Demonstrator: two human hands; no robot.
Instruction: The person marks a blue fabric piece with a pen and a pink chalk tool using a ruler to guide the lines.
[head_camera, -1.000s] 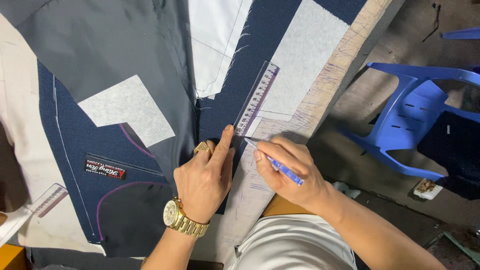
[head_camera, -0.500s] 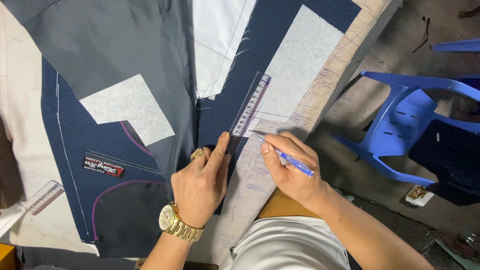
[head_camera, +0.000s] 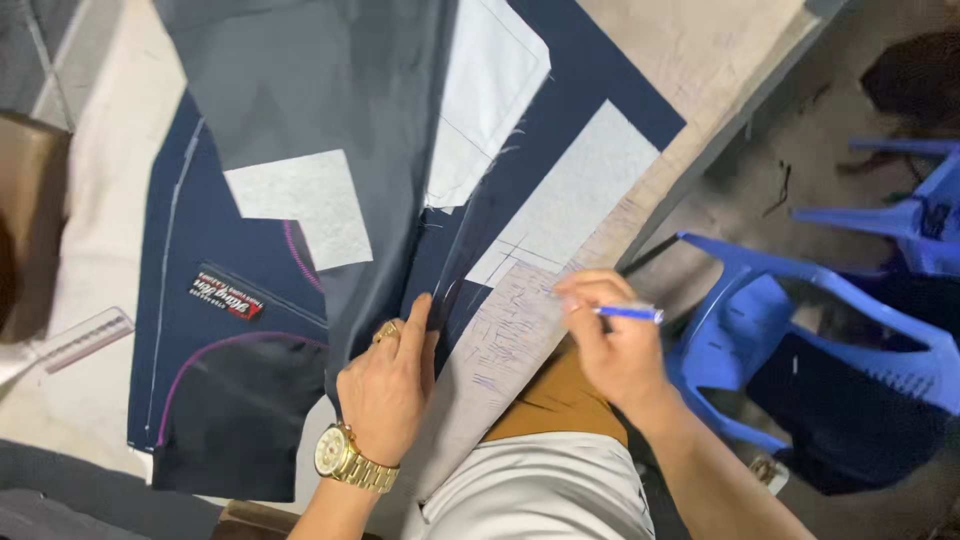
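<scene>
The left hand (head_camera: 385, 385), flat with the forefinger stretched out, presses on the navy cloth (head_camera: 440, 270) that lies spread over the desk (head_camera: 690, 60), near the desk's front edge. The right hand (head_camera: 610, 335) grips a blue pen (head_camera: 628, 313), held just off the cloth above the marked desk edge; a clear ruler (head_camera: 85, 338) lies far left, and a blue chair (head_camera: 800, 330) stands to the right

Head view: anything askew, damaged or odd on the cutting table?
Nothing looks damaged or spilled. The navy fabric lies flat under the left hand, loose threads fray at one white panel edge, and the right hand holds a blue pen. A clear ruler lies apart at left.
</scene>
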